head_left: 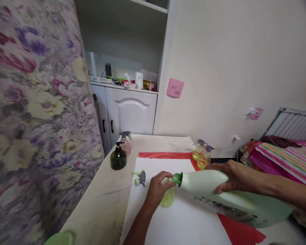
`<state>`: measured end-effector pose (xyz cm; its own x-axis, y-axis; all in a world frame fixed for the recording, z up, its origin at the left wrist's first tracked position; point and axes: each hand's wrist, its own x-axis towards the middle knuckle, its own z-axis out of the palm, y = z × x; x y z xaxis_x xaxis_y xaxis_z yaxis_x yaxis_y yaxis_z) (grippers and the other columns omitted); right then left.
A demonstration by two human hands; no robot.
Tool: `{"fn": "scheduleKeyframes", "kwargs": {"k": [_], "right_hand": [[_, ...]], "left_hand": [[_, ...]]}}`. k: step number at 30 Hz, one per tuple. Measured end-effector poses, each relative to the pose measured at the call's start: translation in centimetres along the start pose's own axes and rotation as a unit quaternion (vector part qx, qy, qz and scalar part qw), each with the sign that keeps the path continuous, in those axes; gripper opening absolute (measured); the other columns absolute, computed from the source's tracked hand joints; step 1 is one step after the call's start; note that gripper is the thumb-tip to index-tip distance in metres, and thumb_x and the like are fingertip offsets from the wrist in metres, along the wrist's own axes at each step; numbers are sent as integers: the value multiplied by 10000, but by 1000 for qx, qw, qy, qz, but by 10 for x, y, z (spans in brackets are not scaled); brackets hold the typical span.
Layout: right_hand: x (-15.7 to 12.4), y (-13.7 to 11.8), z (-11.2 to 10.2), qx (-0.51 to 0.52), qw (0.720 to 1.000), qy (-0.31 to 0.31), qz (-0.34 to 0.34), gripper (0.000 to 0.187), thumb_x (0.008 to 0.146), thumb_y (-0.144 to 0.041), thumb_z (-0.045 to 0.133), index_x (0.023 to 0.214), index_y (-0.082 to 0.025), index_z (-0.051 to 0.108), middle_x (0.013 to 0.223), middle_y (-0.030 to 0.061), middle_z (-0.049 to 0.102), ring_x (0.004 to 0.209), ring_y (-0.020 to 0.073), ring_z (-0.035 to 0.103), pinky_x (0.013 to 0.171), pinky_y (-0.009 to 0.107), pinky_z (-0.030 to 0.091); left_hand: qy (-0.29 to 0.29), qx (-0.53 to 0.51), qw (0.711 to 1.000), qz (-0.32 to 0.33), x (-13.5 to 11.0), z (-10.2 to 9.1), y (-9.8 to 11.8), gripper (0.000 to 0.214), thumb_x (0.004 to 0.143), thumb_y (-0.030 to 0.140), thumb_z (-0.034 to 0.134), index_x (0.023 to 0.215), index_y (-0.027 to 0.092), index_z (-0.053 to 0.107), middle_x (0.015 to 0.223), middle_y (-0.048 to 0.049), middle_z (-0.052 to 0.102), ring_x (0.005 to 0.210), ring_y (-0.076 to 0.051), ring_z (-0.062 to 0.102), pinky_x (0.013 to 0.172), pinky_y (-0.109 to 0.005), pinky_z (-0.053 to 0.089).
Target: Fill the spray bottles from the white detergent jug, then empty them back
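Note:
My left hand [156, 190] is wrapped round a small yellow-green bottle [168, 197] standing on a white sheet [178, 217]. My right hand [234, 177] grips a large pale green jug [229, 197] from above. The jug is tipped on its side, and its green spout [177, 178] sits right over the small bottle's mouth. A loose grey spray head [140, 178] lies on the sheet just left of my left hand.
A dark green pump bottle [118, 158] and a pink spray bottle [126, 143] stand at the table's left. Two yellow spray bottles [202, 156] stand at the back on a red sheet [168, 155]. A green lid [61, 239] lies at the near edge. A floral curtain [35, 112] hangs left; striped bedding [283, 156] lies right.

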<state>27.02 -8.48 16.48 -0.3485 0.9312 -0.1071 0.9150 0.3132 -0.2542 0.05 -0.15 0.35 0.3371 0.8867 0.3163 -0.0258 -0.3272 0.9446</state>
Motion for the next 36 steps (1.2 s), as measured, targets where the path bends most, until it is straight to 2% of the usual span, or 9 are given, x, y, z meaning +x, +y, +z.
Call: {"fn": "scheduleKeyframes", "kwargs": {"k": [5,15,23,28,30,33,36], "right_hand": [[1,-6,-6,16,999,-28,7,634,730,-548,724,1279,-265,583,923,28,746,773,228,691,666,254,506],[1,-12,-11,-16,999,-36,11,687,730,-564,715,1333,-289,535,884,25,727,767,231,683,647,270,488],[2,-19,-14,-49,998,-30,17,682,737,-570,703,1333,-284,536,886,35,738,775,259,698,654,310,490],[1,-21,-15,-58,998,-31,14,584,742,-560,698,1239,-268,607,843,33,741,751,256,702,634,303,498],[2,-19,-14,-66,997,-24,14,605,731,-556,707,1246,-254,605,869,52,747,778,271,707,648,314,508],[2,-15,-12,-70,997,-11,-1,626,732,-549,707,1266,-241,595,903,78,754,797,284,709,669,331,521],[2,-13,-11,-63,998,-3,-23,608,741,-551,699,1263,-257,598,880,64,756,758,268,708,651,321,522]], "left_hand": [[4,-6,1000,-2,0,1,-1,141,692,169,700,826,207,721,887,-24,697,909,-214,640,849,-285,436],[5,-1,1000,-6,0,2,-1,136,684,172,699,814,206,720,875,-23,697,890,-211,637,834,-283,441],[5,9,1000,-3,-1,2,1,136,673,166,699,801,207,721,858,-15,692,875,-204,630,825,-281,438],[4,3,1000,-10,-1,2,3,140,671,163,690,802,202,720,860,-23,695,879,-208,631,836,-290,437],[4,4,1000,-11,0,2,3,140,670,172,689,803,203,720,866,-29,698,884,-213,633,839,-298,439],[4,7,1000,-9,0,3,3,141,670,186,690,806,204,721,874,-33,702,892,-221,634,844,-308,443],[6,8,1000,-9,-1,4,3,141,670,184,689,805,205,721,871,-30,703,888,-218,635,844,-307,444]]}}
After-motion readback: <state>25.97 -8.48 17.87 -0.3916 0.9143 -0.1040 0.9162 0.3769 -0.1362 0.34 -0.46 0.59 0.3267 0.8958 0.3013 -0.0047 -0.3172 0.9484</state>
